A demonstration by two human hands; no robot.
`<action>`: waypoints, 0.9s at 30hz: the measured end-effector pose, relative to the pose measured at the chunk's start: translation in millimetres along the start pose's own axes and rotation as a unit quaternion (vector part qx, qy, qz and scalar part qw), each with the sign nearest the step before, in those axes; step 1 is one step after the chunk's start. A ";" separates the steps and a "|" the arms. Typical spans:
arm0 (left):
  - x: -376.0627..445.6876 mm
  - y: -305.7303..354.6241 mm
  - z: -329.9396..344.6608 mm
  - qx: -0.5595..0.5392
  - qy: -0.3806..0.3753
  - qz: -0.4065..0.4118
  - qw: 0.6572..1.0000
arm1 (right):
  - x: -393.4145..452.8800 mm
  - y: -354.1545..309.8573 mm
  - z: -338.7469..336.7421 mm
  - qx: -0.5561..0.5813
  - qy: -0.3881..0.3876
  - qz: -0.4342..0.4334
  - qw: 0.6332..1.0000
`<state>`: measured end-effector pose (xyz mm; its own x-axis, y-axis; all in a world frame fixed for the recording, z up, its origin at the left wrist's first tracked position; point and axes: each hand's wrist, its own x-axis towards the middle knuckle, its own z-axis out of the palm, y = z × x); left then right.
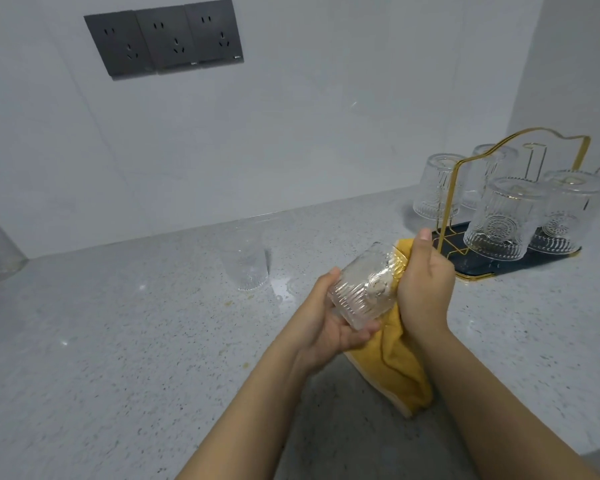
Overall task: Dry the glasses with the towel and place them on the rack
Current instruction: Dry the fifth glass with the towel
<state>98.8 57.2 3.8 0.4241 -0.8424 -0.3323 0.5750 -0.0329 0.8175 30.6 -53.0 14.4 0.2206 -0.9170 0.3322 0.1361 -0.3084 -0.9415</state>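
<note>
The left hand [329,320] cups the tilted glass [364,289] while the right hand [425,282] grips the yellow towel [395,368].

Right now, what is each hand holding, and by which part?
The left hand cups the glass around its ribbed base end. The right hand grips the yellow towel, bunched at the glass's mouth.

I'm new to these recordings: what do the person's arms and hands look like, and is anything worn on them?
Both forearms are bare, with no sleeves in view. The left hand and right hand wear no gloves, and no rings, watch or bracelets show. Fingernails look short and unpainted.
</note>
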 end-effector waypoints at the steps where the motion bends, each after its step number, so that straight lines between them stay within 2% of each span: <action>1: -0.7 -0.4 1.0 0.036 0.003 -0.011 0.999 | 1.7 -1.5 -0.1 -0.006 0.002 0.005 1.000; 3: -0.2 -5.8 3.1 0.153 0.032 0.038 0.987 | 8.5 -1.4 -2.5 -0.017 0.027 0.035 0.999; 5: -1.7 -10.1 6.5 0.243 0.040 0.133 0.960 | 16.8 3.4 -6.9 -0.024 0.053 0.070 0.996; 7: -0.6 -15.0 6.4 0.305 0.051 0.217 0.926 | 19.9 8.0 -8.9 -0.030 0.062 0.091 0.993; 9: 2.9 -17.6 4.5 0.316 0.078 0.262 0.908 | 18.5 9.6 -8.2 -0.022 0.059 0.097 0.993; 11: 4.3 -12.9 4.2 0.239 0.079 0.241 0.937 | 13.2 7.9 -6.0 -0.002 0.042 0.076 0.996; 14: 6.5 -8.2 -0.4 0.066 0.042 0.102 0.992 | 3.7 6.7 -2.4 0.001 0.003 0.007 1.000; 16: 3.8 -7.5 -0.4 0.074 0.042 0.047 0.995 | 3.9 5.3 -1.5 -0.017 0.002 -0.004 1.000; 17: 3.9 -9.3 0.8 0.119 0.046 0.058 0.990 | 6.4 5.0 -1.6 -0.028 0.016 0.007 0.999; 19: 7.4 -17.1 3.5 0.211 0.049 0.136 0.967 | 14.3 6.4 -4.6 -0.039 0.046 0.044 0.997; 20: 7.6 -20.3 4.2 0.265 0.053 0.181 0.946 | 17.9 8.3 -6.3 -0.042 0.053 0.058 0.996; 22: 12.5 -27.7 0.7 0.377 0.082 0.270 0.882 | 21.0 12.2 -8.3 -0.046 0.057 0.071 0.995; 23: 15.1 -30.1 -0.8 0.394 0.092 0.293 0.866 | 20.7 13.1 -8.6 -0.040 0.057 0.076 0.995; 24: 16.0 -30.4 -2.4 0.384 0.096 0.298 0.869 | 19.2 12.8 -8.4 -0.026 0.055 0.078 0.995; 25: 14.8 -27.9 -2.5 0.348 0.091 0.285 0.889 | 16.7 11.7 -7.8 -0.010 0.050 0.071 0.996; 27: 12.1 -19.7 -1.3 0.205 0.069 0.203 0.955 | 8.6 10.6 -5.8 0.004 0.029 0.022 0.999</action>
<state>93.6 48.4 -16.9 0.6574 -0.7533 0.0152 0.0334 0.0493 0.9982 28.3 -65.7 6.9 0.1712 -0.9429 0.2856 0.1353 -0.2647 -0.9548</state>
